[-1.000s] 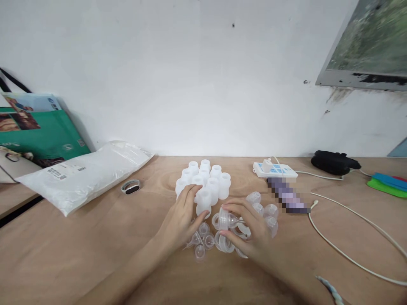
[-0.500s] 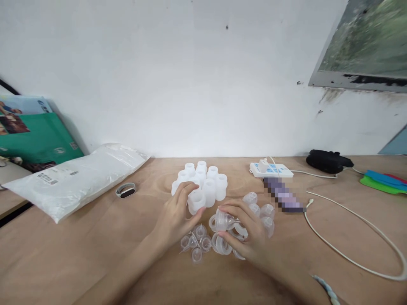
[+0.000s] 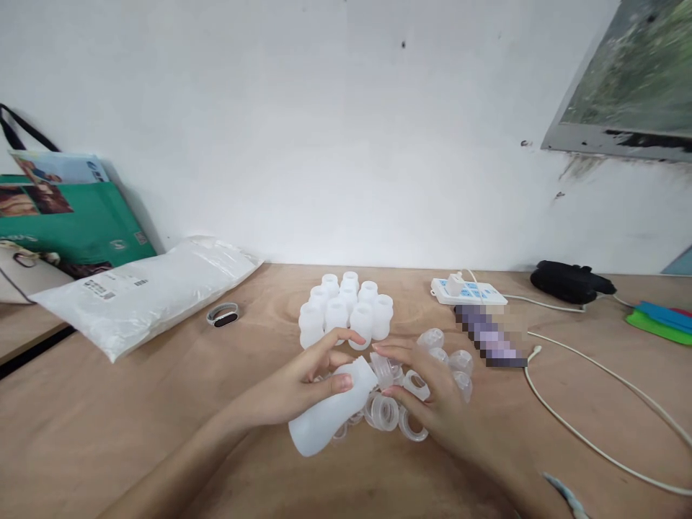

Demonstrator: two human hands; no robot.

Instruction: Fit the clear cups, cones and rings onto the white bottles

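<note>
My left hand (image 3: 303, 382) is closed around a frosted white bottle (image 3: 327, 418), tilted with its neck up and to the right. Between the fingertips of my right hand (image 3: 427, 378) is a clear ring with a nipple (image 3: 383, 370), held right at the bottle's mouth; whether the two touch I cannot tell. Beyond my hands several more white bottles (image 3: 336, 313) stand upright in a cluster. Loose clear rings (image 3: 385, 412) lie under my right hand, and several clear domed caps (image 3: 461, 362) lie to its right. Small clear nipples are mostly hidden behind the held bottle.
A white plastic parcel (image 3: 156, 288) and a wristband (image 3: 223, 315) lie on the left, near a green bag (image 3: 102, 223). At the right are a power strip (image 3: 470, 290), a pixelated phone (image 3: 489, 335), a white cable (image 3: 589, 432), a black case (image 3: 570, 281) and coloured sheets (image 3: 659, 321).
My left hand has lifted a bottle from the front of the cluster, brought it nearer and tilted it towards the ring in my right hand. The view has shifted slightly left.
</note>
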